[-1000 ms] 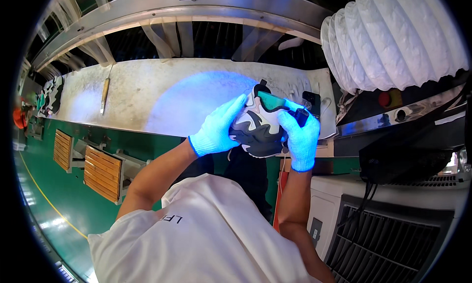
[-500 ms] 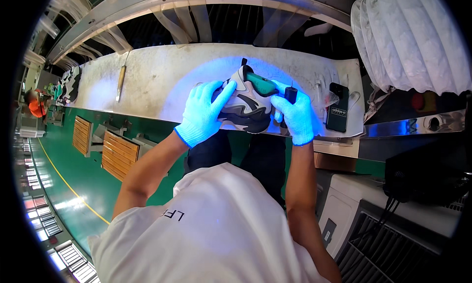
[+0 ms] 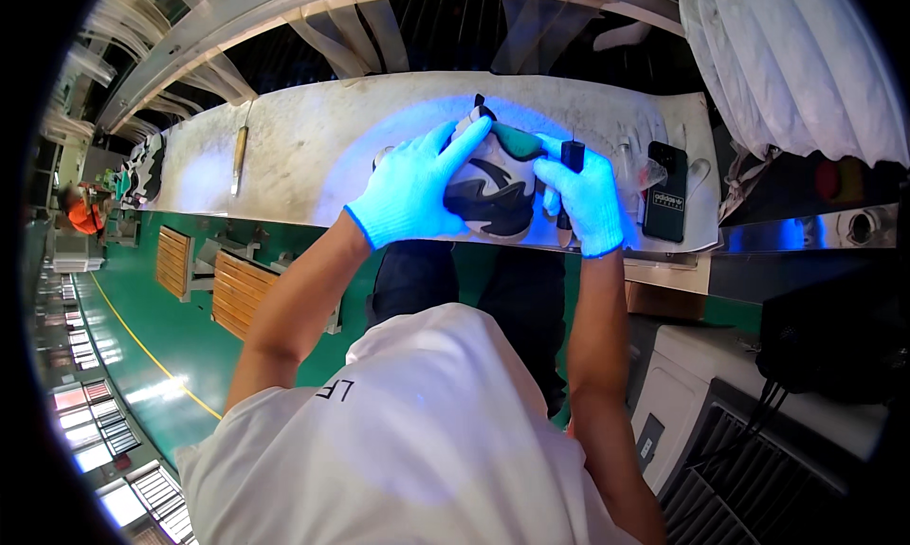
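A grey, white and black sneaker (image 3: 493,194) rests near the front edge of the work surface, bathed in blue light. A green insert (image 3: 519,145) fills its opening. My left hand (image 3: 412,185), in a knitted glove, is closed round the sneaker's left side with the thumb up near the collar. At the sneaker's right side, my gloved right hand (image 3: 588,199) grips a slim black stick-shaped tool (image 3: 572,154) with a fine wire-like tip pointing up. Part of that tool is hidden by the fingers; its lower end shows beneath them.
Right of my hands lie a dark phone (image 3: 666,192) and a clear plastic bag (image 3: 647,173). A wooden-handled tool (image 3: 239,161) lies to the left, with more shoes (image 3: 144,171) at the far end. A white ribbed duct (image 3: 787,62) hangs at upper right. A person in orange (image 3: 83,215) is far left.
The sneaker has turned in my hands, and my left hand has shifted right across its side, thumb now higher near the collar. The right hand still holds the black tool.
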{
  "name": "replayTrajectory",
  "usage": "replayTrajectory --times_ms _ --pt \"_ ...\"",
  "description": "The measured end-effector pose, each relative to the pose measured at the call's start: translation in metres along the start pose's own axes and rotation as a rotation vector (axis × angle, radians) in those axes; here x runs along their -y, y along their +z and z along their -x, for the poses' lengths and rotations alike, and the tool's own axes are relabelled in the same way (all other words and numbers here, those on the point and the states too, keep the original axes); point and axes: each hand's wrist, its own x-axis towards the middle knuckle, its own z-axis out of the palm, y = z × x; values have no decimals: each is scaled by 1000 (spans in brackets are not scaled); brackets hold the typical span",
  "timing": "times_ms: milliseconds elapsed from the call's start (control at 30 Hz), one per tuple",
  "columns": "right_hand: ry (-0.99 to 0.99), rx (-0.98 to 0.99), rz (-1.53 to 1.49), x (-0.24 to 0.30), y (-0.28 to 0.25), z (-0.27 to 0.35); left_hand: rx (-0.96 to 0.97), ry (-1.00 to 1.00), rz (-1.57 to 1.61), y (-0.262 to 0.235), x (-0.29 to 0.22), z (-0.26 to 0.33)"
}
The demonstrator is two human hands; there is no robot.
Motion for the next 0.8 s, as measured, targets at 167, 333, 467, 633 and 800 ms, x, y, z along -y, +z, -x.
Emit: replayTrajectory --times_ms 167,333,467,633,800 --pt "-38 -295 -704 4 0 -12 83 -32 4 -9 2 -10" --pt "-120 -392 -753 25 40 -22 59 10 -7 -7 4 -13" --pt "-161 -388 -673 28 63 -19 -2 40 -25 1 9 -9" --pt "-351 96 -1004 -2 66 -25 3 -15 -24 4 7 -11" --pt "-380 262 -1080 -5 56 -29 -39 -5 6 6 11 -4"
